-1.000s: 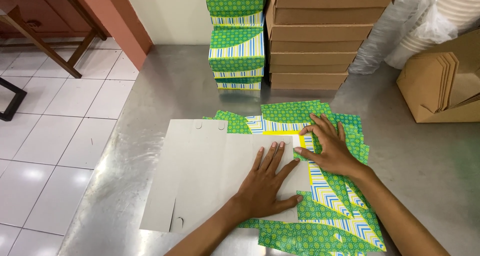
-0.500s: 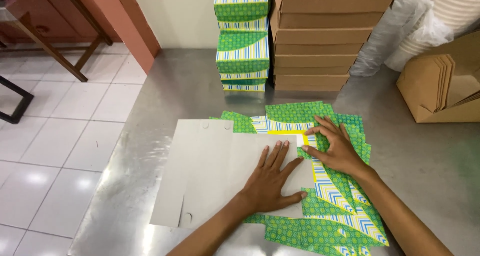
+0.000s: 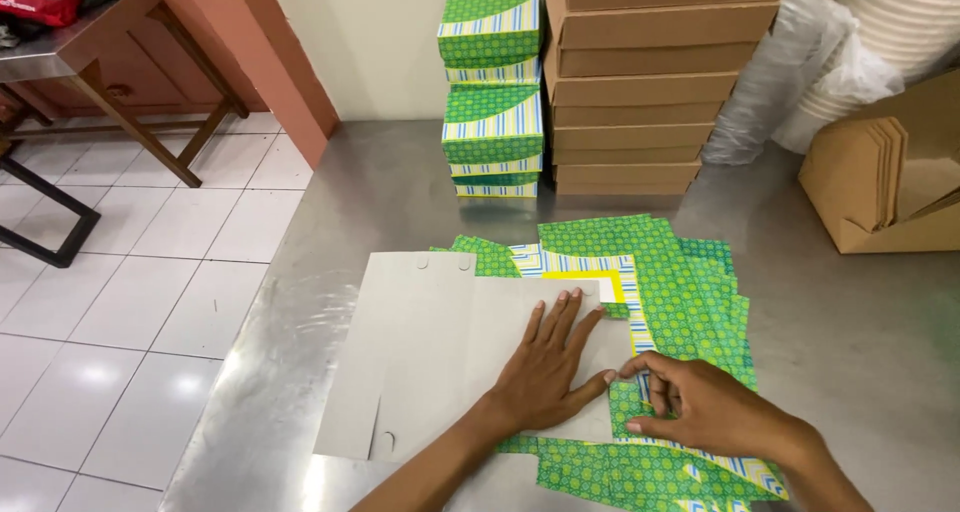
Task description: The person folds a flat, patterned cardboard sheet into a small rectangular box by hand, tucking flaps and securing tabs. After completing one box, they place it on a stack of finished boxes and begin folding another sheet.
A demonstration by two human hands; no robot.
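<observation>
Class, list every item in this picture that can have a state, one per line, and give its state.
Left hand: flat, pressing on the grey blank.
Right hand: pinching the edge of a green patterned flap.
Grey box blank: unfolded, plain side up.
Green patterned blanks: flat, piled.
Green patterned boxes: assembled, closed, stacked.
Brown boxes: closed, stacked.
Brown carton: open, holding flat cardboard.

Far edge blocked by green boxes (image 3: 492,92) and brown boxes (image 3: 640,82); cardboard holder (image 3: 880,182) far right. Bare steel table (image 3: 850,342) right; left strip open.
</observation>
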